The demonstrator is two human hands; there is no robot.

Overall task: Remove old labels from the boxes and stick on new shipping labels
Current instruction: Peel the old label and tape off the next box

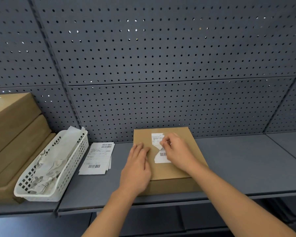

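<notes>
On the shelf (229, 161) the left hand (136, 168) lies flat, fingers spread, steadying the box (162, 170) while the right hand (176, 151) pinches the half-peeled old label (161, 151) at its middle, so next, I'd say, comes a slow pull to free it whole.

A white slotted basket (58, 170) sits at the shelf's (237, 161) front-left edge, holding what looks like crumpled paper (48, 166); grey pegboard (161, 57) behind.
</notes>
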